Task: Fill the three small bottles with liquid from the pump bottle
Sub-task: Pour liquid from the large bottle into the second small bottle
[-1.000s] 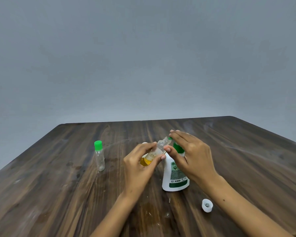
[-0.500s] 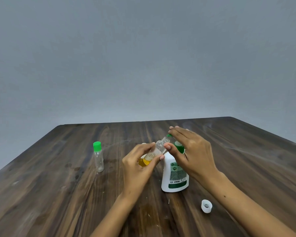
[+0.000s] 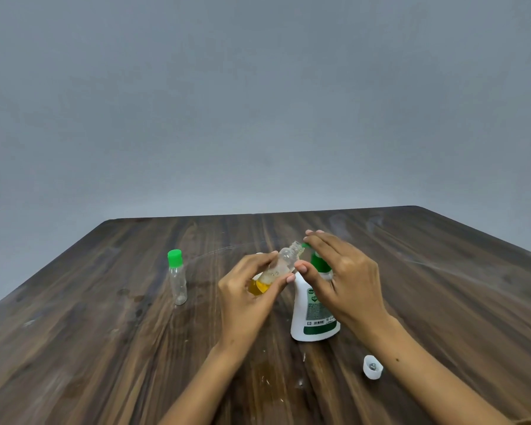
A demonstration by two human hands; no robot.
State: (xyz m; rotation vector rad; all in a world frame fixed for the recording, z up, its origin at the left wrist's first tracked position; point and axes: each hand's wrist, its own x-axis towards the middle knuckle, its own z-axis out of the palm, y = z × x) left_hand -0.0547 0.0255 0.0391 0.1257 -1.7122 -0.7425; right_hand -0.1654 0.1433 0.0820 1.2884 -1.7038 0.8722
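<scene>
The right hand [image 3: 344,277] now sits a little higher over the green pump head [image 3: 318,261] than half a second ago, its fingers straight and laid across the pump top, thumb stretched toward the small bottle. More of the pump's green collar shows beneath the palm than before. The left hand [image 3: 252,289] has hardly moved: thumb and fingers pinch a small clear bottle [image 3: 278,268], uncapped and tilted, with its open mouth just beside the green nozzle and some yellow liquid pooled at its low end. Whether mouth and nozzle touch is hard to make out.

The white pump bottle [image 3: 313,311] stands upright on the dark wooden counter [image 3: 105,332], in the same place as earlier. A second small bottle with a green cap [image 3: 177,277] stands upright well to the left, apart from both hands, unchanged. A white cap [image 3: 372,367] lies open side up near the right forearm, as before.

Behind the left hand a small white edge peeks out; what it belongs to cannot be told. The right palm hides most of the pump head. Yellowish smears mark the counter in front of the pump bottle. Both forearms are cut off by the lower edge.
</scene>
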